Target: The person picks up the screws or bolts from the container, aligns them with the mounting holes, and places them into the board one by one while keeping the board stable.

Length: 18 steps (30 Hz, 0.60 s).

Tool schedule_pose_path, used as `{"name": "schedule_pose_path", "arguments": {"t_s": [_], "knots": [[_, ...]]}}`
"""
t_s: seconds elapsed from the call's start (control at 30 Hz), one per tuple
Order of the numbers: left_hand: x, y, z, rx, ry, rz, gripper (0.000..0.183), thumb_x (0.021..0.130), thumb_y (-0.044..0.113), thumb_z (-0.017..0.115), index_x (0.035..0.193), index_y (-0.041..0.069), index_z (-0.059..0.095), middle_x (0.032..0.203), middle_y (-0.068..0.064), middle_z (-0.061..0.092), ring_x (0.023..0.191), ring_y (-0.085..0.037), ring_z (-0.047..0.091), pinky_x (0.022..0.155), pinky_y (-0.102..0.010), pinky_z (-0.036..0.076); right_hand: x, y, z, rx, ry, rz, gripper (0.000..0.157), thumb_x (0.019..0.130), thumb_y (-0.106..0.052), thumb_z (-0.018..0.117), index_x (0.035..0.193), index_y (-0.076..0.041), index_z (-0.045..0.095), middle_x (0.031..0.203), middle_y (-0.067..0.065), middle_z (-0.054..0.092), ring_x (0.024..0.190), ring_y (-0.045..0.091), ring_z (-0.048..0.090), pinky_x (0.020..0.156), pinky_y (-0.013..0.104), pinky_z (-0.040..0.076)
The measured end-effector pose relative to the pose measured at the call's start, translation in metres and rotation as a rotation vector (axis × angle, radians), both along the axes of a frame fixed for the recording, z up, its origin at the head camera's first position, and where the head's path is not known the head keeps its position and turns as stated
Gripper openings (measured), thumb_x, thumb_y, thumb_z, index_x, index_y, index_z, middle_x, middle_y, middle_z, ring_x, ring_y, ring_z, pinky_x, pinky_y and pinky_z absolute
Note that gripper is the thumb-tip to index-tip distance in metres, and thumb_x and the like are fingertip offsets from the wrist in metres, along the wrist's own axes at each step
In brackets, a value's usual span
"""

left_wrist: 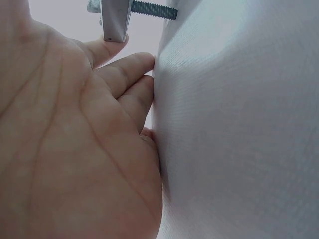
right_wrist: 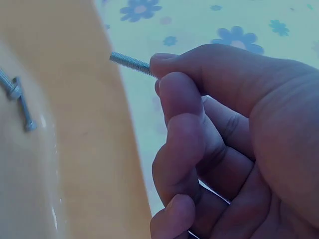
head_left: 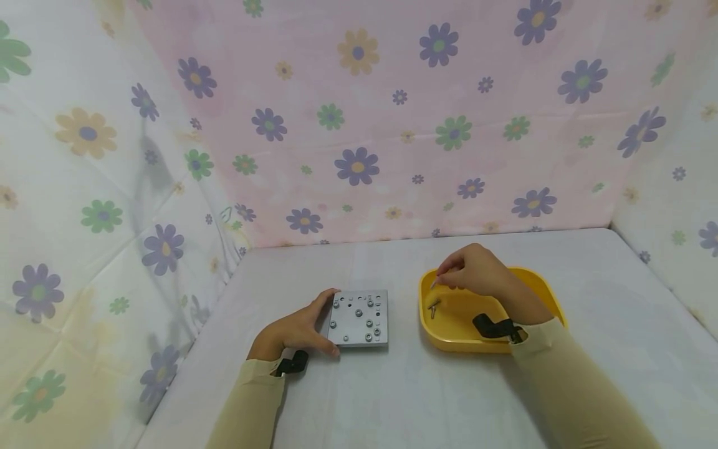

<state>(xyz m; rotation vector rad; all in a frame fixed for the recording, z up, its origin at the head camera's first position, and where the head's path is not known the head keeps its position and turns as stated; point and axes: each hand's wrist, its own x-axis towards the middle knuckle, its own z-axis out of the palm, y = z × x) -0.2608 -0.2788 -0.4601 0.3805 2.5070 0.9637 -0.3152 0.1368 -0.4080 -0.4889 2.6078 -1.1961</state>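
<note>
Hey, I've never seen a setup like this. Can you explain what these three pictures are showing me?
There is no robot here, only someone working bare-handed. The widest picture comes from a camera worn on the head, looking forward and down; the other two come from cameras on the wrists. On the white tabletop are a metal plate with bolts set in it, and a yellow tub with loose bolts inside. The left hand holds the metal plate at its left side. The right hand, raised over the yellow tub, pinches a threaded bolt.
</note>
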Motion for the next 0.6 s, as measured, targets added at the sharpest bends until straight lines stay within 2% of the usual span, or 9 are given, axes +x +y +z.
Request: {"name": "schedule_pose_path", "arguments": {"t_s": [0.17, 0.33, 0.6], "knots": [[0.001, 0.000, -0.001, 0.002, -0.001, 0.004, 0.136, 0.057, 0.042, 0.100, 0.163, 0.031, 0.016, 0.173, 0.001, 0.013, 0.160, -0.024, 0.010, 0.128, -0.056, 0.013, 0.002, -0.003, 0.002, -0.043, -0.012, -0.007, 0.017, 0.091, -0.029, 0.079, 0.103, -0.017, 0.081, 0.087, 0.010, 0.075, 0.081, 0.023, 0.064, 0.074, 0.035, 0.054], [0.000, -0.001, -0.002, -0.009, 0.013, 0.004, 0.136, 0.056, 0.043, 0.099, 0.163, 0.031, 0.016, 0.173, 0.002, 0.015, 0.160, -0.024, 0.011, 0.128, -0.056, 0.014, 0.003, -0.007, 0.007, -0.076, -0.002, -0.008, 0.017, 0.092, -0.028, 0.078, 0.105, -0.018, 0.080, 0.086, 0.008, 0.074, 0.081, 0.024, 0.063, 0.074, 0.035, 0.054], [-0.002, -0.002, -0.004, -0.004, 0.023, -0.008, 0.136, 0.056, 0.044, 0.099, 0.164, 0.030, 0.016, 0.173, 0.001, 0.014, 0.160, -0.025, 0.011, 0.127, -0.057, 0.014, 0.009, -0.011, 0.017, -0.144, 0.009, -0.012, 0.018, 0.094, -0.029, 0.076, 0.106, -0.017, 0.080, 0.091, 0.013, 0.074, 0.088, 0.036, 0.065, 0.078, 0.037, 0.054]]}}
